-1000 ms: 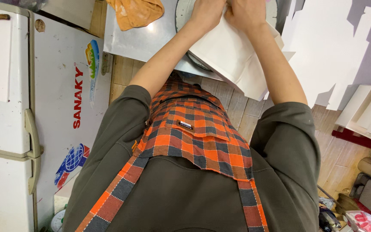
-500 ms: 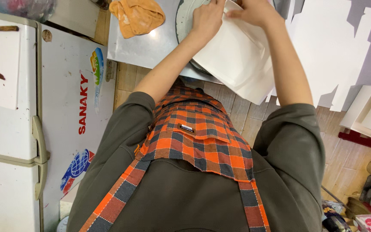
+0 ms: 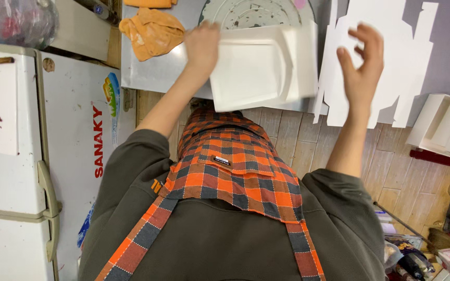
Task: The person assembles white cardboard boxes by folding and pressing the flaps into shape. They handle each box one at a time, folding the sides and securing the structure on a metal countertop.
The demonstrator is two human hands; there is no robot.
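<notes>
A white cardboard box blank point(image 3: 259, 67), partly folded with raised sides, is held above the edge of a steel table point(image 3: 152, 73). My left hand point(image 3: 201, 44) grips its left edge. My right hand point(image 3: 363, 62) is off the box to the right, fingers spread and curled, holding nothing. Behind the box lies a round grey disc point(image 3: 251, 13) with white specks. An orange plaid apron over a dark sweatshirt fills the lower view.
An orange cloth point(image 3: 152, 31) lies on the steel table at left. Flat white box cut-outs point(image 3: 397, 57) lie to the right, with folded white boxes point(image 3: 449, 122) beyond. A white chest freezer point(image 3: 22, 156) stands at left. Wood-look floor below.
My right hand has let go of the white box and moved off to the right, opening. The box has flattened out and shows its folded sides; my left hand still holds it.
</notes>
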